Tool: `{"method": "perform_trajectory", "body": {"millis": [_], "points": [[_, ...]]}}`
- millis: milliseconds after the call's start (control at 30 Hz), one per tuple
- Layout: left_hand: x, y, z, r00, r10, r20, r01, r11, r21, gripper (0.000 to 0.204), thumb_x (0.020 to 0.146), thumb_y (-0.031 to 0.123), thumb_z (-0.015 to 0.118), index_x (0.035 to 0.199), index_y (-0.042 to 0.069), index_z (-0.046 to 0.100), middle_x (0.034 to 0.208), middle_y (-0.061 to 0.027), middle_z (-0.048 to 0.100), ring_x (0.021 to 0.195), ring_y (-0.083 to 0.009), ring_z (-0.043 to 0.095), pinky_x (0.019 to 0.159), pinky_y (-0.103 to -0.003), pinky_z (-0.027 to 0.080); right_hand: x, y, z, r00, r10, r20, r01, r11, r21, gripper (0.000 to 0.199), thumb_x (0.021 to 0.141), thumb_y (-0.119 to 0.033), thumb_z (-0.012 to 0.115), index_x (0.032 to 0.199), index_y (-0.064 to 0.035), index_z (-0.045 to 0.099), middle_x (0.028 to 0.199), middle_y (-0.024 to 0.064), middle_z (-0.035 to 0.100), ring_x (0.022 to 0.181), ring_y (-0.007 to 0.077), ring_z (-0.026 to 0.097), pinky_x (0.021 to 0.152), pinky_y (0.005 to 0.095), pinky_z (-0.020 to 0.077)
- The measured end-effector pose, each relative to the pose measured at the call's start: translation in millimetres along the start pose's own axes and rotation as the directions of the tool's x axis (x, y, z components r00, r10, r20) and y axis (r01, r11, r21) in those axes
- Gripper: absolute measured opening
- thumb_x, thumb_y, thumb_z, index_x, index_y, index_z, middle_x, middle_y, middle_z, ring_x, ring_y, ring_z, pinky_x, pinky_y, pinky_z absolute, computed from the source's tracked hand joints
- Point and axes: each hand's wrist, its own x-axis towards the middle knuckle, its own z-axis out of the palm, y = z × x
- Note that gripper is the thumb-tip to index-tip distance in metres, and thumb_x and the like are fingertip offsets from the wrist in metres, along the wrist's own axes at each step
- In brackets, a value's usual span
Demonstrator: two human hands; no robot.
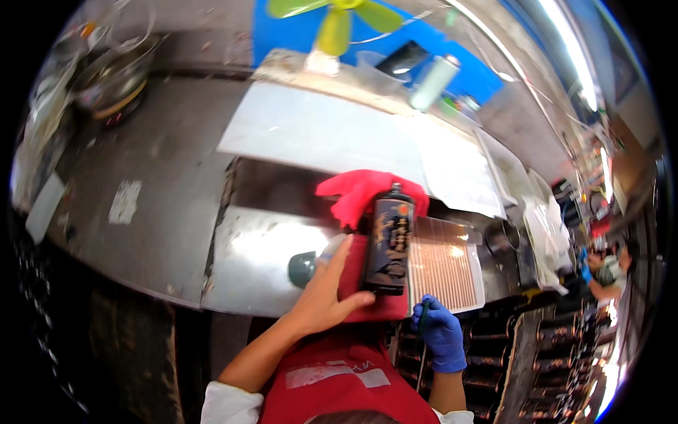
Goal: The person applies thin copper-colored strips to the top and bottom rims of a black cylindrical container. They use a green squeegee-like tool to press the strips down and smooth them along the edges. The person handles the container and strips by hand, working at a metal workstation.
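Observation:
My left hand (pixel 326 286), bare, has its thumb and fingers spread beside a black bottle (pixel 390 244). The bottle lies on a red padded surface (pixel 353 265), its neck pointing away from me and gold and orange decoration on its face. Whether the thumb touches the bottle's base I cannot tell. A small dark green rounded container (pixel 302 269) is left of this hand. My right hand (pixel 441 336), in a blue glove, pinches a thin dark stick-like tool near the table's front edge. Above that hand is a clear tray (pixel 446 265) with rows of copper-coloured strips.
Behind the bottle is a bunched pink-red cloth (pixel 364 194). White sheets (pixel 318 127) cover the back of the metal table (pixel 141 184). A yellow-green fan (pixel 335 28) and a spray can (pixel 434 81) stand beyond. Racks of black bottles (pixel 487 350) are below right; a person (pixel 611 272) is at far right.

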Motion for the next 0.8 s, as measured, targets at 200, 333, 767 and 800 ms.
{"method": "perform_trajectory", "body": {"millis": [200, 333, 767, 800], "points": [[25.6, -10.0, 32.8, 0.994, 0.077, 0.083, -0.095, 0.969, 0.229, 0.121, 0.062, 0.031, 0.083, 0.142, -0.002, -0.001, 0.138, -0.0272, 0.030, 0.129, -0.0404, 0.030, 0.105, -0.041, 0.026, -13.7, -8.8, -44.0, 0.954, -0.087, -0.286, 0.120, 0.988, 0.099, 0.024, 0.088, -0.021, 0.054, 0.105, -0.0035, 0.054, 0.080, 0.0057, 0.056, 0.069, 0.0161, 0.052, 0.065, 0.0297, 0.0435], [30.0, -10.8, 40.4, 0.999, 0.004, 0.037, -0.012, 0.975, 0.220, 0.107, 0.064, 0.020, 0.082, 0.142, -0.002, 0.011, 0.133, -0.0245, 0.040, 0.122, -0.0369, 0.042, 0.098, -0.037, 0.036, -31.7, -13.3, -88.9, 0.838, -0.175, -0.517, 0.208, 0.978, 0.007, 0.018, 0.087, -0.031, 0.058, 0.088, -0.0128, 0.055, 0.069, -0.0001, 0.052, 0.059, 0.0115, 0.048, 0.056, 0.0252, 0.0395], [32.4, -10.8, 51.8, 0.980, 0.179, -0.081, -0.145, 0.938, 0.315, 0.090, 0.062, 0.011, 0.080, 0.132, -0.013, 0.028, 0.121, -0.0272, 0.050, 0.109, -0.0348, 0.054, 0.093, -0.038, 0.041, -13.9, -47.5, -141.8, 0.638, -0.304, -0.707, 0.377, 0.924, -0.057, 0.037, 0.088, -0.029, 0.056, 0.057, -0.0118, 0.045, 0.057, 0.0060, 0.055, 0.044, 0.0120, 0.045, 0.041, 0.0225, 0.0347], [31.2, -14.2, 54.5, 0.982, 0.161, -0.095, -0.130, 0.953, 0.275, 0.089, 0.064, 0.010, 0.080, 0.132, -0.014, 0.028, 0.122, -0.0267, 0.049, 0.110, -0.0328, 0.053, 0.093, -0.037, 0.041, -8.1, -50.6, -137.3, 0.632, -0.386, -0.672, 0.331, 0.919, -0.217, 0.038, 0.088, -0.028, 0.056, 0.056, -0.0086, 0.048, 0.057, 0.0076, 0.057, 0.045, 0.0121, 0.047, 0.041, 0.0228, 0.0355]]}}
